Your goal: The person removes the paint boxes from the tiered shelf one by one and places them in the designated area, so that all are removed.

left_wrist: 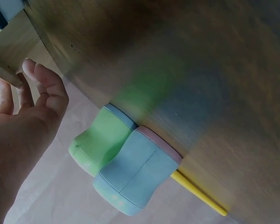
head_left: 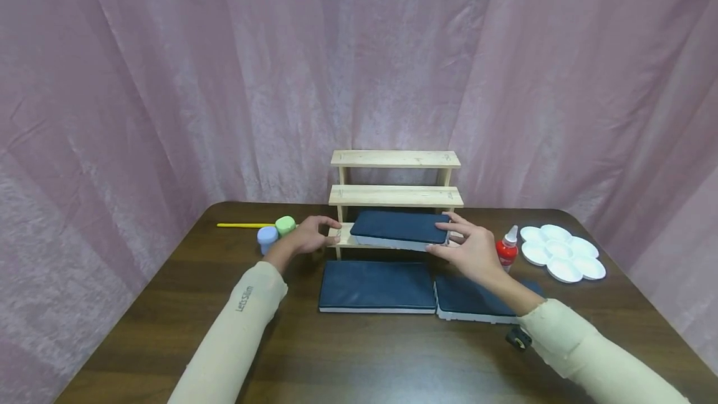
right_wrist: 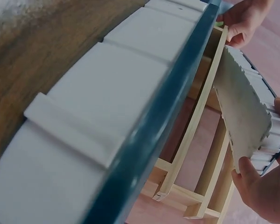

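A three-tier wooden shelf (head_left: 394,196) stands at the middle of the table. A dark blue pad with a white underside (head_left: 399,228) lies tilted on its lowest step. My right hand (head_left: 445,234) grips the pad's right end, fingers on top and thumb below; the right wrist view shows the white underside (right_wrist: 245,107) held at its edge by my fingers (right_wrist: 252,179). My left hand (head_left: 334,234) pinches the left end of the lowest step. In the left wrist view my left hand (left_wrist: 28,107) has its fingertips at the wooden end (left_wrist: 7,74).
Two more blue pads (head_left: 377,285) (head_left: 471,301) lie side by side in front of the shelf. Left of it stand a blue jar (head_left: 267,239) and a green jar (head_left: 285,225), with a yellow stick (head_left: 245,225). A red bottle (head_left: 507,249) and a white palette (head_left: 563,252) sit to the right.
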A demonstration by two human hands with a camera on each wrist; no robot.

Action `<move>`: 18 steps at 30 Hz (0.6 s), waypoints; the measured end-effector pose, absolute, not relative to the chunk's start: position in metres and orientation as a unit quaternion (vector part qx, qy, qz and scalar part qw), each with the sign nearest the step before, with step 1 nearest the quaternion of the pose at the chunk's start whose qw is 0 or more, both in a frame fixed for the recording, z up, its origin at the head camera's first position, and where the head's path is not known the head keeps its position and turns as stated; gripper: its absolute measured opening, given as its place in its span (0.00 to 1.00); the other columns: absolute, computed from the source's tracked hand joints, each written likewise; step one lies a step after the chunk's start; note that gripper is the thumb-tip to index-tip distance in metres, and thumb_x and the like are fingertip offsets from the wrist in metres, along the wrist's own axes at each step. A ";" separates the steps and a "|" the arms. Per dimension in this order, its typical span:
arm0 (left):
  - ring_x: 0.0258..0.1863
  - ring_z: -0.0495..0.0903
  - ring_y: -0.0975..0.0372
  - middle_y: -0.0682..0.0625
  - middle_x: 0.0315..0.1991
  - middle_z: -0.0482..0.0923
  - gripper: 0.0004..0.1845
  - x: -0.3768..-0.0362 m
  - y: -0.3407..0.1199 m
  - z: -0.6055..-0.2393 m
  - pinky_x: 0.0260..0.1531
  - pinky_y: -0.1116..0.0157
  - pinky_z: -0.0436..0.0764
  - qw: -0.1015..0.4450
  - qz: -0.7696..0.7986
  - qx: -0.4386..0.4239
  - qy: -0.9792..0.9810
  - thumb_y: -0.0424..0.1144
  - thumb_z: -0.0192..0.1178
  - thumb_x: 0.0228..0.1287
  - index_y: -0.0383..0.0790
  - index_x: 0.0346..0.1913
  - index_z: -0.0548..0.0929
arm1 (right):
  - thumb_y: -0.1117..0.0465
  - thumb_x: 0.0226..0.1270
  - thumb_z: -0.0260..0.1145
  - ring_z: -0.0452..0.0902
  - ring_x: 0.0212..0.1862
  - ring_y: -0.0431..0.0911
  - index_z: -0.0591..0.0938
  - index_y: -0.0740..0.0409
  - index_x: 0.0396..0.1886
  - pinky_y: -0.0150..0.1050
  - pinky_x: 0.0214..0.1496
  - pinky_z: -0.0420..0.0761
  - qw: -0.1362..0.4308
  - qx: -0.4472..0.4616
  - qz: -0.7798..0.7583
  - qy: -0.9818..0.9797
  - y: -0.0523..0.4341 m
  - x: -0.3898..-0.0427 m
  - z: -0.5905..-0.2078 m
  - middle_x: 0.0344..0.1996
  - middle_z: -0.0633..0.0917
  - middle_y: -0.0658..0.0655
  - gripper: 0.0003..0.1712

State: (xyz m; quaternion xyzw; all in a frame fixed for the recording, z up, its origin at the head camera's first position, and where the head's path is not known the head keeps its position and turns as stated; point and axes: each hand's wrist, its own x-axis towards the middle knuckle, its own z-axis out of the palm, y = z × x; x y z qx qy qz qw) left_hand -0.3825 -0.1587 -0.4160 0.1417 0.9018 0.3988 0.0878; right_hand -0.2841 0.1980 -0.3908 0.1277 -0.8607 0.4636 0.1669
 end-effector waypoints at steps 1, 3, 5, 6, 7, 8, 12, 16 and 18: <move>0.51 0.74 0.50 0.40 0.61 0.75 0.20 -0.383 -0.159 -0.416 0.58 0.52 0.70 0.088 0.399 0.142 0.902 0.41 0.67 0.64 0.40 0.57 0.82 | 0.54 0.52 0.81 0.80 0.56 0.62 0.85 0.62 0.54 0.47 0.48 0.81 0.169 0.130 0.464 -0.860 0.199 -0.284 -0.391 0.67 0.74 0.61 0.30; 0.47 0.75 0.52 0.40 0.59 0.75 0.20 -0.384 -0.159 -0.417 0.56 0.53 0.71 0.087 0.398 0.144 0.902 0.41 0.67 0.64 0.40 0.57 0.82 | 0.54 0.52 0.81 0.80 0.56 0.61 0.85 0.62 0.54 0.47 0.48 0.81 0.176 0.138 0.466 -0.856 0.200 -0.282 -0.391 0.67 0.74 0.61 0.30; 0.43 0.77 0.53 0.40 0.59 0.75 0.20 -0.383 -0.158 -0.417 0.54 0.54 0.72 0.086 0.398 0.145 0.902 0.40 0.67 0.64 0.40 0.57 0.82 | 0.55 0.51 0.81 0.80 0.56 0.61 0.85 0.62 0.53 0.46 0.48 0.81 0.186 0.148 0.468 -0.851 0.201 -0.280 -0.391 0.67 0.75 0.61 0.30; 0.40 0.78 0.54 0.40 0.59 0.75 0.20 -0.383 -0.158 -0.417 0.53 0.55 0.72 0.087 0.398 0.146 0.902 0.40 0.67 0.64 0.40 0.57 0.81 | 0.56 0.50 0.82 0.80 0.55 0.60 0.85 0.63 0.53 0.46 0.48 0.81 0.190 0.152 0.468 -0.850 0.202 -0.279 -0.392 0.67 0.75 0.61 0.30; 0.37 0.79 0.54 0.40 0.58 0.75 0.20 -0.383 -0.158 -0.417 0.51 0.56 0.73 0.088 0.399 0.146 0.901 0.40 0.67 0.64 0.39 0.57 0.81 | 0.56 0.50 0.82 0.81 0.55 0.60 0.86 0.63 0.53 0.45 0.48 0.81 0.194 0.156 0.468 -0.848 0.203 -0.278 -0.391 0.66 0.75 0.61 0.30; 0.35 0.79 0.54 0.39 0.58 0.75 0.20 -0.383 -0.158 -0.417 0.49 0.56 0.74 0.088 0.399 0.147 0.901 0.40 0.67 0.64 0.39 0.57 0.81 | 0.56 0.50 0.82 0.81 0.54 0.60 0.86 0.63 0.52 0.45 0.47 0.81 0.198 0.159 0.469 -0.846 0.204 -0.277 -0.392 0.66 0.75 0.61 0.30; 0.30 0.80 0.54 0.39 0.57 0.75 0.20 -0.383 -0.158 -0.418 0.44 0.59 0.75 0.087 0.402 0.146 0.900 0.39 0.67 0.64 0.38 0.58 0.81 | 0.56 0.49 0.82 0.81 0.54 0.59 0.86 0.63 0.52 0.45 0.47 0.80 0.207 0.167 0.466 -0.844 0.207 -0.274 -0.392 0.66 0.76 0.61 0.30; 0.36 0.80 0.51 0.39 0.57 0.75 0.20 -0.383 -0.158 -0.418 0.46 0.58 0.75 0.082 0.395 0.147 0.903 0.39 0.66 0.65 0.38 0.58 0.81 | 0.56 0.48 0.83 0.81 0.53 0.60 0.86 0.63 0.52 0.46 0.47 0.80 0.208 0.169 0.469 -0.842 0.210 -0.270 -0.391 0.65 0.76 0.62 0.30; 0.45 0.78 0.50 0.39 0.59 0.75 0.20 -0.384 -0.158 -0.419 0.52 0.55 0.74 0.077 0.389 0.151 0.905 0.40 0.66 0.64 0.38 0.57 0.81 | 0.56 0.48 0.83 0.81 0.53 0.61 0.86 0.63 0.51 0.47 0.48 0.80 0.206 0.168 0.471 -0.841 0.212 -0.268 -0.391 0.65 0.76 0.62 0.30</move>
